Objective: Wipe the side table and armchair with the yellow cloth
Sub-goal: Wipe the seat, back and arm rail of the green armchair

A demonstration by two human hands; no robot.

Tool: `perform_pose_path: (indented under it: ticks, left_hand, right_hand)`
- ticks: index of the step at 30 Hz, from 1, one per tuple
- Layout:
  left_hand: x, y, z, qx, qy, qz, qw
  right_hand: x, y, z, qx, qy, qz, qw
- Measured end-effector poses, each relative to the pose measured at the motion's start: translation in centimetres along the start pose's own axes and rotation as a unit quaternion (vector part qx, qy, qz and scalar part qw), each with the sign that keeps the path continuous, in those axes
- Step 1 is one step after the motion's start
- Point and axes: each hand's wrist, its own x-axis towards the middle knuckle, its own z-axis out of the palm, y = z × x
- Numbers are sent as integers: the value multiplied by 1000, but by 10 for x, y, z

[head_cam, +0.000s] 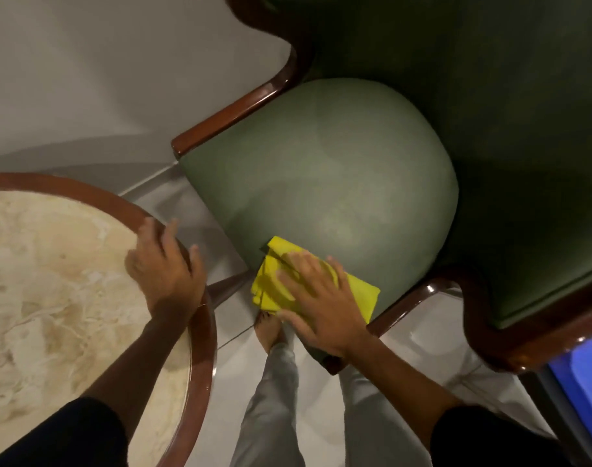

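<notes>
The green armchair [328, 170] with a dark wooden frame fills the upper right. A folded yellow cloth [362, 293] lies on the front edge of its seat cushion. My right hand [316, 303] presses flat on the cloth with fingers spread. The round side table [200, 332] with a cream marble top and brown wooden rim stands at the left. My left hand [164, 267] rests on that rim at the table's right edge, fingers apart, holding nothing.
Pale floor tiles show between table and chair, where my legs and a bare foot [271, 332] stand. A grey wall rises behind the table. A blue object [584, 375] sits at the right edge beside the chair's armrest [530, 348].
</notes>
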Motion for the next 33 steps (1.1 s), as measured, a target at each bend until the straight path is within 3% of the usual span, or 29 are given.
perform_pose_path:
  ticks: [3,6,7,9,11,13,14,16,18,22,25,27,30,31,33]
  left_hand:
    - [0,50,-13,-77,-47,94,992]
    - [4,103,-24,-133,-125,164,970]
    - [6,116,-25,-124,-154,204,959]
    - [11,135,-25,-85,-233,292,924]
    - [18,146,-29,-29,-310,363,878]
    - [28,161,-37,20,-390,364,845]
    - [34,171,-46,-4,-425,342,838]
    - [45,202,-73,-178,-457,262,832]
    - [55,247,-101,-316,-466,199,802]
    - [63,364,-143,-429,-486,177,741]
    - [63,456,-163,-465,-474,197,721]
    - [67,507,-170,-475,-428,208,740]
    - [98,526,-172,-383,-201,287,855]
    - [111,522,-171,-338,-131,308,880]
    - [144,505,-170,-255,-71,320,910]
  right_hand:
    - [-26,12,-21,26,59,285,956]
    - [-35,33,-34,41,-96,429,897]
    - [-32,38,-38,75,-133,440,885]
    - [-22,43,-50,123,-148,400,896]
    - [-14,45,-75,178,-99,329,922]
    - [-13,56,-116,250,-14,309,917]
    - [-13,65,-139,280,30,316,906]
    - [-19,88,-183,300,113,322,891]
    - [-29,114,-227,269,190,319,889]
    - [-55,175,-315,133,304,322,887]
    - [-69,235,-389,77,321,342,880]
    - [-68,278,-436,52,326,367,870]
    - [-49,314,-461,-57,305,416,855]
    - [-44,318,-455,-74,301,428,849]
    - [-36,323,-427,-24,274,457,846]
